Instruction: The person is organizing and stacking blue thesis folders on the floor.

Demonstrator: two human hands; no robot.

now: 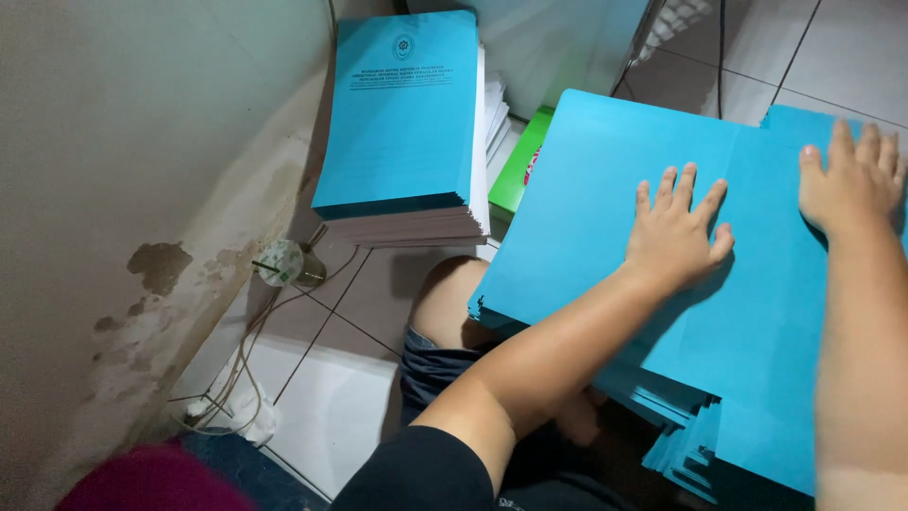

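Pressing flat on the top blue folder [586,208] of the pile [700,445] across my lap, my left hand [676,227] lies open, fingers spread. Just right of it my right hand [851,180] rests open on a neighbouring blue sheet [794,312]. Beyond my left hand, a green box [515,175] lies on the floor [331,407], then a stack of blue-covered booklets [402,123] against the stained wall [142,189].

Both arms are reaching forward, bare forearms, dark sleeve showing at the left shoulder. Left hand [676,232] is lying palm down, fingers spread flat, thumb out to the right. Right hand [849,185] is also pressing palm down, fingers extended and close together. Person is sitting, one bare knee bending up below the left arm.
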